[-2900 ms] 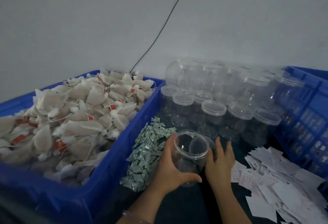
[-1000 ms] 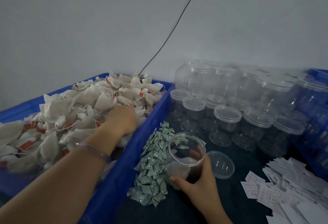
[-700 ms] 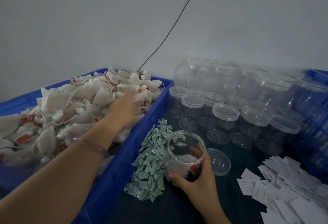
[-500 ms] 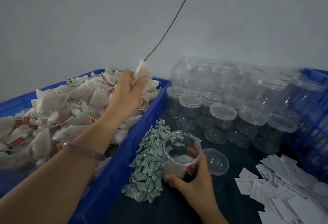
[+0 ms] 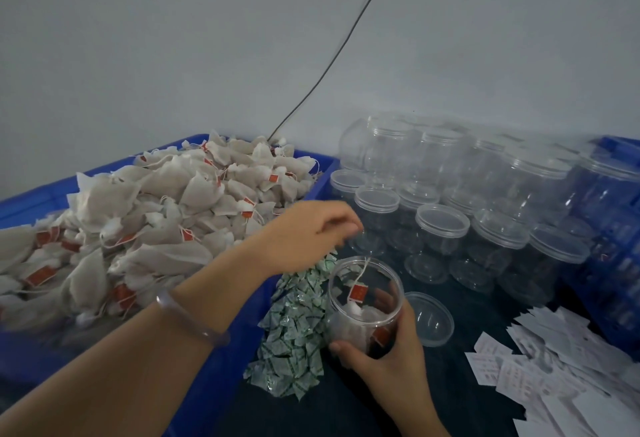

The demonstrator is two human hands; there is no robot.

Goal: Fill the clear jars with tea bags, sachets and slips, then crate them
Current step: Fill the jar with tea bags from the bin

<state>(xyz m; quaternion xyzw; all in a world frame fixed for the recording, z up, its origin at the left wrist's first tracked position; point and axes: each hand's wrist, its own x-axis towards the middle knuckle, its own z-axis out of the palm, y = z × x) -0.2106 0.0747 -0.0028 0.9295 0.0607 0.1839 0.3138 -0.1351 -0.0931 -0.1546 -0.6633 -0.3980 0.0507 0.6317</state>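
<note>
My right hand (image 5: 388, 360) grips an open clear jar (image 5: 363, 305) standing on the dark table, with white tea bags in its lower half. My left hand (image 5: 308, 232) hovers just above and left of the jar's mouth, fingers curled downward. A thin string runs up from a red tag (image 5: 358, 293) inside the jar toward those fingertips, so that tea bag hangs from my fingers. The jar's lid (image 5: 431, 320) lies flat to its right. Green sachets (image 5: 294, 325) are heaped left of the jar, and white slips (image 5: 540, 374) are spread on the right.
A blue bin (image 5: 221, 360) heaped with tea bags (image 5: 156, 228) fills the left. Several lidded empty jars (image 5: 443, 228) stand in rows behind. A blue crate (image 5: 620, 235) sits at the right edge. A black cable (image 5: 332, 62) runs up the wall.
My left hand lifted a tea bag out of the bin and swung right over the jar. More tea bags now lie in the jar. My right hand has kept its hold.
</note>
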